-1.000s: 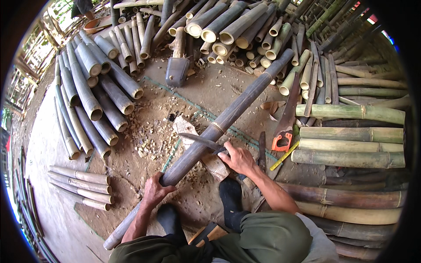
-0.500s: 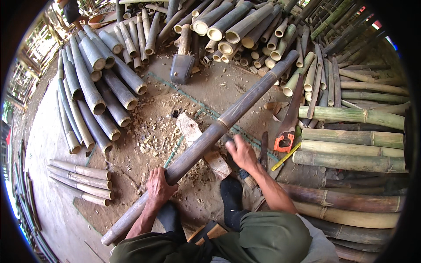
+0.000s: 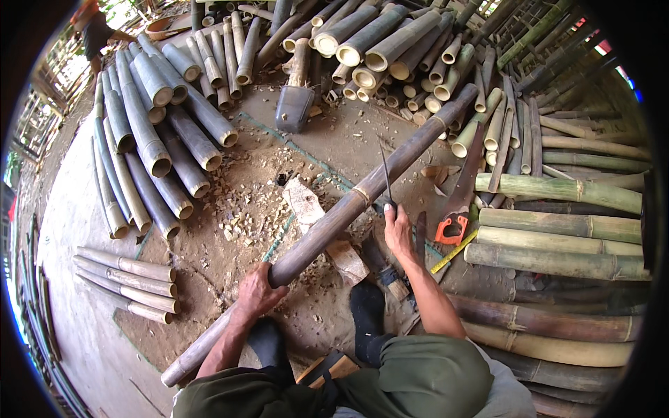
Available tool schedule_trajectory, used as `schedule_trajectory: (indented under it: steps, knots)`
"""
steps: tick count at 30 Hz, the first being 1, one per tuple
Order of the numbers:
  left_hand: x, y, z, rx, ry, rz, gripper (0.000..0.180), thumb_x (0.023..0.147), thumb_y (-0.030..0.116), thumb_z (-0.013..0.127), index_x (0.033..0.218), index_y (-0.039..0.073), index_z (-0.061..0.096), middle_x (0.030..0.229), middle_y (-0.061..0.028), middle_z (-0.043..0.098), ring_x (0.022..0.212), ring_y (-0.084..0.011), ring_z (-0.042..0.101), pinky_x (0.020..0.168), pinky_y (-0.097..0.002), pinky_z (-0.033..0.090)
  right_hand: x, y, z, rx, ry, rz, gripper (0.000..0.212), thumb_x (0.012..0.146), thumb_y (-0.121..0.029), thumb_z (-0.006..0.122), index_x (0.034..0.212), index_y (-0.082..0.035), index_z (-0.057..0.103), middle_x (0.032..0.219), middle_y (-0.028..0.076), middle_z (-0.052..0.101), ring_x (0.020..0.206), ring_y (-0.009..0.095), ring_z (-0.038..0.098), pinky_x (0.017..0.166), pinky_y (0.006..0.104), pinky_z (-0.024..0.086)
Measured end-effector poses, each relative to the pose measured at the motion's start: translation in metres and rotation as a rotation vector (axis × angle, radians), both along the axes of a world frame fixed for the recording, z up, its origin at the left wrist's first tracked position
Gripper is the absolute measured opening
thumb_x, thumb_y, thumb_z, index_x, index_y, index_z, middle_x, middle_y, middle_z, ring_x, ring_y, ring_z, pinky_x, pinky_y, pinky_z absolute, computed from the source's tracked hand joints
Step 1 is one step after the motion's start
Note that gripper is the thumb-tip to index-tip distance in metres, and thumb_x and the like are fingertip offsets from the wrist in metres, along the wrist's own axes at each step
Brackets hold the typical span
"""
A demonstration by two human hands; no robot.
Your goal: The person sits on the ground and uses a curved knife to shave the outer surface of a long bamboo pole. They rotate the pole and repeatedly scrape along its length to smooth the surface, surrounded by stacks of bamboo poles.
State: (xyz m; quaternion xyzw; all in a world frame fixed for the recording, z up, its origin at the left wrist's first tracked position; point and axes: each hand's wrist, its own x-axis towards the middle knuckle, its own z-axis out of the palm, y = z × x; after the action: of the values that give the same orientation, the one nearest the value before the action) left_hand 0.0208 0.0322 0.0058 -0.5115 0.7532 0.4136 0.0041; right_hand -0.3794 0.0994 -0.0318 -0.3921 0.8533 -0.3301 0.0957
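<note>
A long dark bamboo pole (image 3: 334, 221) slants from the lower left to the upper right, across a pale chopped wood block (image 3: 304, 202). My left hand (image 3: 259, 291) is wrapped round its lower part. In my right hand (image 3: 398, 231) is a knife (image 3: 387, 173), gripped by its dark handle. The thin blade points up and away, seen nearly edge-on, and overlaps the pole in view; whether it touches cannot be told. Beneath the pole, beside my right forearm, lies a dark-bladed tool (image 3: 380, 261) with a light lower end.
An orange-handled saw (image 3: 453, 228), a yellow measuring strip (image 3: 454, 251) and a dark blade (image 3: 421, 233) lie at right. Bamboo lengths (image 3: 557, 254) are stacked beyond them, with more piles (image 3: 164, 139) at far left. Wood chips (image 3: 240, 209) litter the ground. A person (image 3: 94, 31) is at the far left.
My right hand has moved slightly right and turned, and the knife blade now stands up clearly. My left hand still grips the pole, whose far end has shifted only slightly.
</note>
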Motion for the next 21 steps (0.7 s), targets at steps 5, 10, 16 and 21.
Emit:
schedule_trajectory:
  steps: [5,10,16,21]
  knots:
    - [0.011,0.031,-0.017,-0.457,-0.089,0.053,0.070,0.070,0.024,0.091,0.127,0.003,0.057,0.108,-0.0213,0.064,0.109,-0.0405,0.062,0.097,-0.0509,0.052,0.058,0.003,0.041,0.324,-0.031,0.646,0.049,0.108,-0.054,0.056,0.110,-0.005,0.056,0.075,0.024,0.067,0.068,0.039,0.073,0.055,0.0537,0.055]
    - [0.003,0.018,-0.020,-0.311,0.014,0.068,0.062,0.071,0.021,0.088,0.122,0.002,0.061,0.112,-0.0202,0.066,0.109,-0.0393,0.064,0.096,-0.0499,0.053,0.056,-0.003,0.023,0.113,-0.137,0.288,0.050,0.111,-0.047,0.053,0.118,0.002,0.059,0.093,0.030,0.072,0.091,0.051,0.073,0.075,0.0596,0.057]
    - [0.004,0.015,-0.021,-0.252,0.015,0.075,0.066,0.070,0.025,0.089,0.125,0.001,0.061,0.115,-0.0214,0.067,0.112,-0.0405,0.065,0.097,-0.0495,0.054,0.040,-0.008,0.039,0.209,0.125,0.292,0.045,0.110,-0.046,0.055,0.117,-0.002,0.057,0.081,0.029,0.071,0.079,0.052,0.072,0.066,0.0610,0.056]
    - [0.012,0.013,-0.021,-0.241,-0.006,0.080,0.065,0.071,0.027,0.089,0.124,0.001,0.063,0.115,-0.0221,0.067,0.112,-0.0409,0.065,0.099,-0.0499,0.053,0.069,-0.002,0.045,0.213,0.180,0.683,0.044,0.109,-0.046,0.056,0.115,-0.003,0.055,0.079,0.027,0.072,0.075,0.053,0.071,0.066,0.0621,0.056]
